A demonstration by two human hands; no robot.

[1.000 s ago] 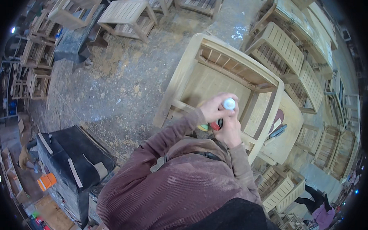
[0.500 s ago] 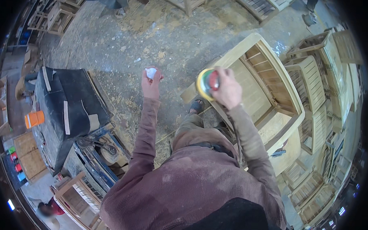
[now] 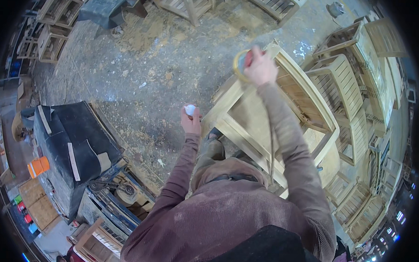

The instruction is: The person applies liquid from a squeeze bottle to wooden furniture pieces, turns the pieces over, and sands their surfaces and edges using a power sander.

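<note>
My right hand [image 3: 262, 69] is raised over the far end of a pale wooden furniture frame [image 3: 246, 134]. It is closed on a round disc sander [image 3: 242, 65] with a yellow rim and a red top, blurred by motion. A thin hose [image 3: 272, 154] hangs below my right forearm. My left hand [image 3: 190, 125], its fingers closed on a small white rounded thing [image 3: 190, 110], is held over the floor just left of the frame's near corner. What kind of thing the white piece is cannot be made out.
At left stands a black-covered bench [image 3: 75, 140] with an orange cup [image 3: 38, 166] by it and machinery with a chain below. Slatted wooden furniture [image 3: 333, 84] is stacked at right. More wooden frames [image 3: 186, 3] stand at the far side of the dusty floor [image 3: 146, 78].
My right hand has carried the sander farther away, over the frame's far end. My left hand has shifted right and nearer, still holding the white thing. The view has turned slightly.
</note>
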